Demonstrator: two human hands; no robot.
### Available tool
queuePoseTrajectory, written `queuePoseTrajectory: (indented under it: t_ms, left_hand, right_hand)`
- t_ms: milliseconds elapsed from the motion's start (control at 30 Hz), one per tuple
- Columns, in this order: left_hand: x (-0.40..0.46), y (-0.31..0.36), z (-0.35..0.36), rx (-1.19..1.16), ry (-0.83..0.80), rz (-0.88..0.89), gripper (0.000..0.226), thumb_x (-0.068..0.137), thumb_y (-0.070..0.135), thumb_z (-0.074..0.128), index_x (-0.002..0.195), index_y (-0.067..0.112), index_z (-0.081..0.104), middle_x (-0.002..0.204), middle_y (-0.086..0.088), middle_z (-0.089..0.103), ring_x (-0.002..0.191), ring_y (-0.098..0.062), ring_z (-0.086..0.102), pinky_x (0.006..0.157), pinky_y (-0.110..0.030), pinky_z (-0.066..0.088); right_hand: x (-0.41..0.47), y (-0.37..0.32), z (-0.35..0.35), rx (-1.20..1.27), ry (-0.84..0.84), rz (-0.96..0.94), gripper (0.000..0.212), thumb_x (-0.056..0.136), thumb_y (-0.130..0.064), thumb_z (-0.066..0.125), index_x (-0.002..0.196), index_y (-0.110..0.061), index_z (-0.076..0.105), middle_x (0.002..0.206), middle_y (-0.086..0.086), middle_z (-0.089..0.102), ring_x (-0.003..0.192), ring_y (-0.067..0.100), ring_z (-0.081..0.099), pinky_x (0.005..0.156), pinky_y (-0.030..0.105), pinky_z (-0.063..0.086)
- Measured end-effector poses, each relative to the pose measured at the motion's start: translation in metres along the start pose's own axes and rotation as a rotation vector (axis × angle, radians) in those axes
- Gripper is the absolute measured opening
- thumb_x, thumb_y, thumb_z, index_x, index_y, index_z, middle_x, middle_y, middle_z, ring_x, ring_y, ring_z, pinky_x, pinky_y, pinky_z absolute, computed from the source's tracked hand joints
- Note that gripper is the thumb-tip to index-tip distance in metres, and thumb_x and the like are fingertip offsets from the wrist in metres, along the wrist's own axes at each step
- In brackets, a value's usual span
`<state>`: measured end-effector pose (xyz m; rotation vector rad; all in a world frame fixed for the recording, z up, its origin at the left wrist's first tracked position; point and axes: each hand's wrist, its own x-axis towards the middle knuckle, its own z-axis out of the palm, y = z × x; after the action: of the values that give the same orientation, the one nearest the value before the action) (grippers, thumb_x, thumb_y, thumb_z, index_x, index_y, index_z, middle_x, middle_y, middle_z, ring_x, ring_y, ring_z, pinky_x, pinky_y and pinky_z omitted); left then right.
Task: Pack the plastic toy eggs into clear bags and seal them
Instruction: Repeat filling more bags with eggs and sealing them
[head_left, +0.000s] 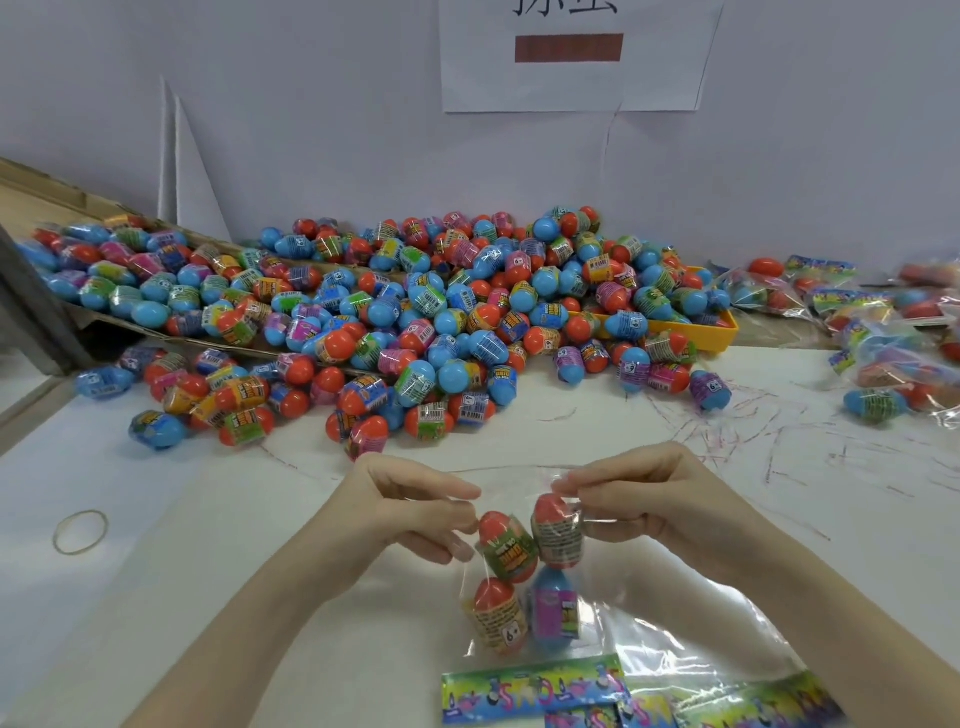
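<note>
Both hands hold a clear bag (524, 571) up over the white worktop (260, 545). The left hand (410, 506) pinches the bag's top edge on one side, and the right hand (649, 504) pinches it on the other, fingers curled around the plastic. Four toy eggs (524, 566) sit inside the bag: three orange ones and a blue one, each with a printed wrapper. Just below the bag, at the near edge, lie flat bags with colourful header cards (535, 691). Behind the hands a big heap of blue and orange eggs (415, 322) spreads over the worktop, a cardboard sheet (93, 317) and a yellow tray (722, 332). Filled bags (872, 332) are piled to the right. A rubber band (80, 531) lies to the left.
</note>
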<state>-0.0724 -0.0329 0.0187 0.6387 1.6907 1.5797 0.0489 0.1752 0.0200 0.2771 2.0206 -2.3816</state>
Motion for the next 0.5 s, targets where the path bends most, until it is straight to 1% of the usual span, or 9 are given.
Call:
queuePoseTrajectory:
  t_ms: [67,100,167,233,300,333,400,433,500]
  left_hand:
    - [0.0,-0.001,0.001,-0.018,-0.007,0.002,0.016,0.062,0.009,0.071,0.071,0.021,0.078,0.063,-0.007,0.071,0.054,-0.019,0.069,0.045,-0.02,0.052]
    - [0.0,-0.001,0.002,-0.012,-0.005,0.007,0.014,0.064,0.012,0.075,0.072,0.022,0.078,0.065,-0.007,0.072,0.056,-0.018,0.069,0.046,-0.02,0.052]
    - [-0.002,-0.002,0.006,0.025,0.02,0.024,0.011,0.063,0.024,0.08,0.073,0.027,0.077,0.067,-0.005,0.072,0.058,-0.016,0.069,0.048,-0.019,0.052]
    - [-0.002,-0.004,0.011,0.056,0.073,0.068,0.016,0.063,0.036,0.066,0.073,0.031,0.077,0.062,-0.003,0.07,0.053,-0.013,0.067,0.049,-0.018,0.051]
    - [-0.003,-0.005,0.016,0.074,0.124,0.127,0.017,0.066,0.036,0.061,0.072,0.031,0.076,0.055,-0.004,0.067,0.048,-0.011,0.063,0.048,-0.017,0.049]
    - [-0.003,-0.006,0.019,0.084,0.143,0.158,0.016,0.069,0.034,0.061,0.07,0.029,0.076,0.053,-0.005,0.066,0.048,-0.01,0.061,0.049,-0.016,0.048]
    - [-0.003,-0.006,0.024,0.099,0.175,0.203,0.017,0.077,0.023,0.061,0.067,0.025,0.075,0.054,-0.005,0.066,0.049,-0.008,0.06,0.05,-0.016,0.048]
    - [-0.003,-0.006,0.025,0.113,0.194,0.225,0.019,0.078,0.02,0.061,0.067,0.025,0.075,0.058,-0.004,0.067,0.052,-0.009,0.061,0.051,-0.016,0.048]
    - [-0.003,-0.004,0.029,0.147,0.227,0.282,0.016,0.076,0.019,0.063,0.07,0.026,0.075,0.074,-0.003,0.071,0.061,-0.011,0.065,0.053,-0.016,0.049]
  right_hand:
    - [0.001,0.001,0.0,0.006,0.023,-0.007,0.023,0.053,-0.018,0.074,0.076,-0.013,0.077,0.084,0.01,0.073,0.073,0.017,0.07,0.058,0.022,0.054]
    - [0.001,0.001,0.0,0.001,0.037,-0.009,0.023,0.053,-0.018,0.074,0.076,-0.013,0.077,0.082,0.01,0.073,0.072,0.018,0.07,0.057,0.023,0.054]
    - [-0.001,-0.001,0.002,-0.038,0.064,-0.014,0.023,0.055,-0.019,0.073,0.076,-0.012,0.076,0.082,0.012,0.073,0.07,0.02,0.07,0.056,0.023,0.055]
    - [-0.003,-0.004,0.006,-0.125,0.088,-0.028,0.026,0.055,-0.025,0.074,0.076,-0.012,0.074,0.082,0.011,0.073,0.068,0.02,0.069,0.056,0.022,0.055]
    - [-0.004,-0.009,0.012,-0.238,0.147,-0.074,0.034,0.052,-0.035,0.074,0.082,-0.019,0.072,0.083,0.003,0.073,0.07,0.017,0.068,0.064,0.023,0.054]
    - [-0.003,-0.011,0.016,-0.329,0.211,-0.136,0.04,0.052,-0.041,0.074,0.088,-0.026,0.07,0.086,-0.004,0.073,0.075,0.013,0.068,0.07,0.021,0.053]
    - [-0.002,-0.018,0.026,-0.644,0.35,-0.373,0.043,0.057,-0.052,0.071,0.097,-0.037,0.063,0.093,-0.019,0.068,0.087,-0.001,0.061,0.079,0.014,0.046]
    - [0.001,-0.02,0.033,-0.82,0.369,-0.526,0.039,0.064,-0.053,0.07,0.099,-0.038,0.062,0.097,-0.023,0.065,0.09,-0.002,0.058,0.082,0.016,0.043]
    - [0.007,-0.02,0.046,-1.092,0.33,-0.768,0.026,0.074,-0.046,0.062,0.095,-0.032,0.069,0.096,-0.016,0.066,0.091,0.008,0.059,0.081,0.029,0.046]
